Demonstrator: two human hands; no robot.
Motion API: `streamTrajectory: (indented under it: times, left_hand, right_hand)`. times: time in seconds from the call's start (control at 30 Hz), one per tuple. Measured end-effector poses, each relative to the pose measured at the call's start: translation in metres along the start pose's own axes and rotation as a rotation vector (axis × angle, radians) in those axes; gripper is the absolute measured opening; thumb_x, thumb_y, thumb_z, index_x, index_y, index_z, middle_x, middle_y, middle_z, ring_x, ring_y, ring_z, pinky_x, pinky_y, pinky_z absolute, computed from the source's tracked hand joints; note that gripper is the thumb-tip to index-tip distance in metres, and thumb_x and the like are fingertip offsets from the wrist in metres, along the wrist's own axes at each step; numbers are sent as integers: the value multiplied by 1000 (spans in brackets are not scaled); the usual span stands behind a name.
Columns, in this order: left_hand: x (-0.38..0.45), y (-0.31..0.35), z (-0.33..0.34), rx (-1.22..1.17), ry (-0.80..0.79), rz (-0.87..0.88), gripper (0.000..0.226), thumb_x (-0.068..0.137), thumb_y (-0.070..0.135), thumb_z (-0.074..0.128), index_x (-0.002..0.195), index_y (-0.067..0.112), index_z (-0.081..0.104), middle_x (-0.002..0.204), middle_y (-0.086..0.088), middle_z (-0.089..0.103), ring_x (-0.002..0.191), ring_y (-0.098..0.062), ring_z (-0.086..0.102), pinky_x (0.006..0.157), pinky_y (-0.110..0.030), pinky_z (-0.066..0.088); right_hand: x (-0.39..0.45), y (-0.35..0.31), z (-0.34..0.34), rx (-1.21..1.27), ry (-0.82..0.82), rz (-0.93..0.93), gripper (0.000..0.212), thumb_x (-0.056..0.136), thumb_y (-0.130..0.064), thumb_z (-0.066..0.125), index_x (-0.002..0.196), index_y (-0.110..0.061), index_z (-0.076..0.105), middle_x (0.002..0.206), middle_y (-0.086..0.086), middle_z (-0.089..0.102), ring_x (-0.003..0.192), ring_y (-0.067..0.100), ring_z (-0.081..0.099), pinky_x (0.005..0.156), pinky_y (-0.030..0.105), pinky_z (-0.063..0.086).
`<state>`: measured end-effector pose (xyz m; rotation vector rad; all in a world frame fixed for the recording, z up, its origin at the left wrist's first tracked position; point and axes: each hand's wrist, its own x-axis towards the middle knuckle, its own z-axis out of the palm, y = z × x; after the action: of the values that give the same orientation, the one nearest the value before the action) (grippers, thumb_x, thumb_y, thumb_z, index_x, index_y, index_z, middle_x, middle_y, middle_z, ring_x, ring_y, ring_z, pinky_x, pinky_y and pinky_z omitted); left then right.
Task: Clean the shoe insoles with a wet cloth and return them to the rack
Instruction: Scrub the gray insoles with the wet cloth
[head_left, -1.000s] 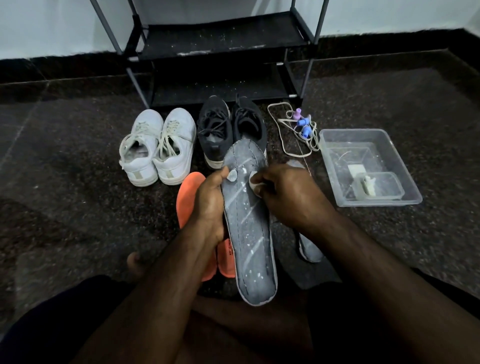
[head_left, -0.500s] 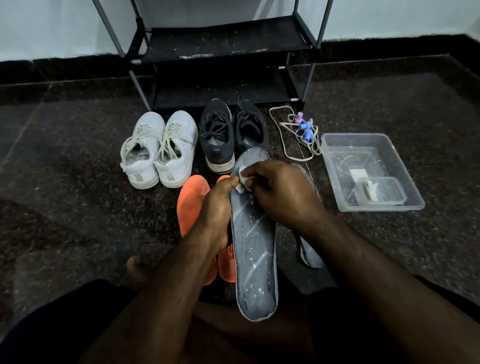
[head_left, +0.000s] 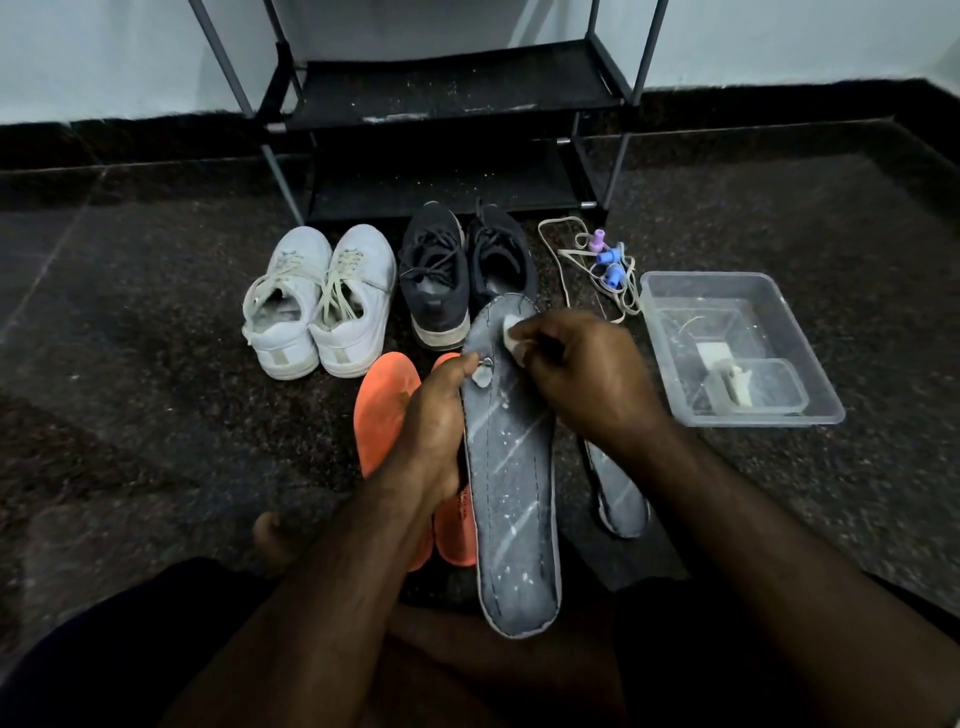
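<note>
Head view, my left hand (head_left: 434, 415): I grasp the grey insole (head_left: 511, 483) along its left edge, thumb pressed on top, holding it tilted up over my lap.
Head view, my right hand (head_left: 576, 371): my fingers pinch a small white wet cloth (head_left: 511, 332) and press it on the toe end of the insole.
Insole surface: pale streaks and white specks run down it toward the heel, so most of it looks unwiped.
On the floor: a second grey insole (head_left: 618, 483) lies just right of the held one; two orange insoles (head_left: 387, 410) lie under my left wrist.
Shoes: a white pair (head_left: 319, 301) and a black pair (head_left: 460, 270) stand before the black rack (head_left: 447, 93).
Water tub (head_left: 737, 348): clear, to my right, beside loose laces (head_left: 597, 265).
Risk: the insole is thin and held on one side only; I judge hard rubbing could bend it or slip it from my grip.
Risk: the cloth is small, so it may smear the specks.
</note>
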<state>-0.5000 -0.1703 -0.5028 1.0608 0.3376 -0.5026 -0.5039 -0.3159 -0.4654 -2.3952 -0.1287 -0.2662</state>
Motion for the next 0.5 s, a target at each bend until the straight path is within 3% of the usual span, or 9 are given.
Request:
streamTrajectory:
  times: [0.07, 0.2, 0.37, 0.43, 0.5]
  left_hand:
    - [-2, -1, 1, 0, 12, 0, 44, 99, 26, 42, 125, -2, 64, 103, -21, 70, 85, -31, 70, 77, -35, 59]
    - [-3, 4, 2, -40, 17, -7, 38, 98, 24, 41, 118, 0, 64, 101, -24, 68, 86, -31, 68, 77, -35, 57]
    - [-5, 3, 4, -13, 48, 37, 49, 97, 24, 45, 130, -9, 58, 126, -35, 60, 103, -40, 62, 102, -50, 47]
    - [-4, 2, 5, 8, 71, 46, 52, 92, 28, 52, 129, -7, 60, 126, -32, 62, 104, -40, 64, 100, -50, 49]
    - [-2, 0, 4, 31, 66, 44, 54, 89, 30, 55, 128, -8, 60, 122, -30, 65, 101, -40, 66, 93, -45, 54]
  right_hand:
    - [4, 0, 3, -54, 23, -17, 18, 90, -15, 65, 106, -18, 74, 103, 0, 72, 93, 13, 66, 85, 28, 52]
    - [-9, -10, 17, -20, -47, -140, 17, 89, -14, 67, 103, -19, 74, 98, -3, 71, 91, 9, 63, 80, 15, 45]
    - [6, 0, -2, 528, -78, 141, 28, 88, -4, 66, 98, -29, 71, 98, -8, 73, 94, 7, 68, 88, 32, 56]
    - [10, 8, -7, 427, -58, 140, 28, 88, -5, 67, 98, -30, 73, 95, -12, 73, 90, 1, 68, 86, 25, 55]
    - [10, 10, -7, 155, -34, 103, 25, 88, -10, 67, 101, -30, 75, 97, -14, 71, 87, -2, 65, 81, 18, 52]
